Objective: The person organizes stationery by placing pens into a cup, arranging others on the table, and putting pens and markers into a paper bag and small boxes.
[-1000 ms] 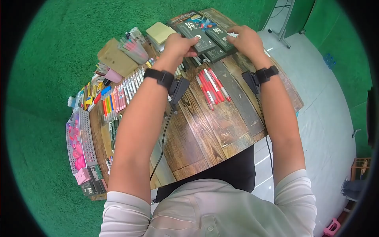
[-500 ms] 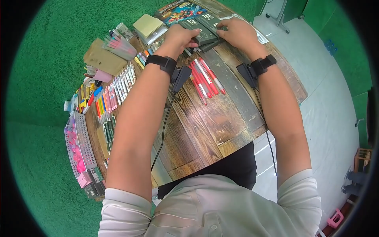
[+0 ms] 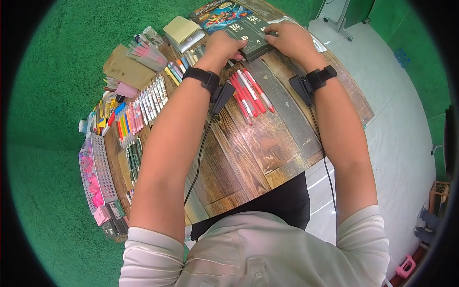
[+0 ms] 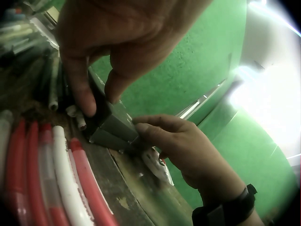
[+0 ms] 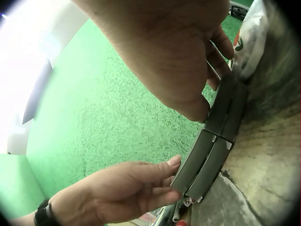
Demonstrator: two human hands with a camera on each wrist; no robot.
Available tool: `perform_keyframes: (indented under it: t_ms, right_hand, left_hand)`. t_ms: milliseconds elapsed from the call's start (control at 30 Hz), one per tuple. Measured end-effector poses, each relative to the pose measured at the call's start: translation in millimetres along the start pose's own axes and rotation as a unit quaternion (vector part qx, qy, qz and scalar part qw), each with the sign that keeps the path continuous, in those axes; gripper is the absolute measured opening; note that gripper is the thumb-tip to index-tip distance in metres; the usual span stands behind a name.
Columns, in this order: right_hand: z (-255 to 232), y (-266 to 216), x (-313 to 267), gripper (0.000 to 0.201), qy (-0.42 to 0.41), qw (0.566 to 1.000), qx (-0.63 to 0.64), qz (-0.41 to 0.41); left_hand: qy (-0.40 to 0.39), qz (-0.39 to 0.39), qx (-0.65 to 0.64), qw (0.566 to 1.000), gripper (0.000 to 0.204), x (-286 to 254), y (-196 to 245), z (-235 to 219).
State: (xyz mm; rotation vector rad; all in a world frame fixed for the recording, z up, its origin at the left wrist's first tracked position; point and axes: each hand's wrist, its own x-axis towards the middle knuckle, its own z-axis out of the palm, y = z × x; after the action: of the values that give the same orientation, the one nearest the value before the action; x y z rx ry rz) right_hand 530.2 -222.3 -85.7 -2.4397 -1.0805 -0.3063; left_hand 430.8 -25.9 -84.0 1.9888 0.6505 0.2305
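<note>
Flat dark green boxes (image 3: 252,46) with white print lie side by side at the far part of the table; their ends show in the right wrist view as two neighbouring stacks (image 5: 196,157), each two boxes high. My left hand (image 3: 221,49) grips the left stack at its side, thumb on the upper box and fingers lower down. With thumb and fingers, my right hand (image 3: 290,39) holds the right stack (image 5: 221,110) at its outer side. Several red and white pens (image 3: 251,93) lie in a row just nearer to me than the boxes.
A colourful printed sheet (image 3: 217,16) lies behind the boxes. To the left are a yellow notepad (image 3: 180,28), a clear pen cup (image 3: 152,56), rows of pens (image 3: 148,103) and a perforated basket (image 3: 103,165) with pink items. A white packet (image 5: 251,42) lies beside the right hand.
The left box has come down from a raised, tilted position and now lies level beside the right one. Both hands stay on the boxes; the head view has shifted slightly.
</note>
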Motion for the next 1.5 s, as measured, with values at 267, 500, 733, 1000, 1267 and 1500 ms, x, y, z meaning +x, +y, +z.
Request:
perform_keyframes:
  t_ms: [267, 500, 733, 1000, 1267, 1500]
  right_hand:
    - [-1, 0, 0, 0.035, 0.000, 1.000, 0.004, -0.002]
    - [-2, -1, 1, 0.035, -0.032, 0.999, 0.004, 0.016]
    - [0, 0, 0, 0.035, -0.013, 1.000, 0.004, 0.005]
    - [-3, 2, -3, 0.035, 0.063, 0.997, 0.021, -0.033]
    - [-44, -71, -20, 0.028, 0.162, 0.970, 0.157, -0.093]
    - [-53, -198, -90, 0.033, 0.034, 0.926, 0.322, -0.193]
  left_hand:
    - [0.002, -0.032, 0.002, 0.999, 0.034, -1, 2, 2]
    - [-0.004, -0.043, 0.000, 0.999, 0.033, -8, 11, 1]
    - [-0.008, -0.048, -0.018, 0.999, 0.035, -12, 15, 0]
    - [0.034, 0.003, -0.130, 0.991, 0.047, -34, 19, -43]
    - [0.204, 0.156, -0.220, 0.941, 0.025, -192, 5, -148]
    - [0.276, 0.103, -0.287, 0.911, 0.039, -291, -59, -160]
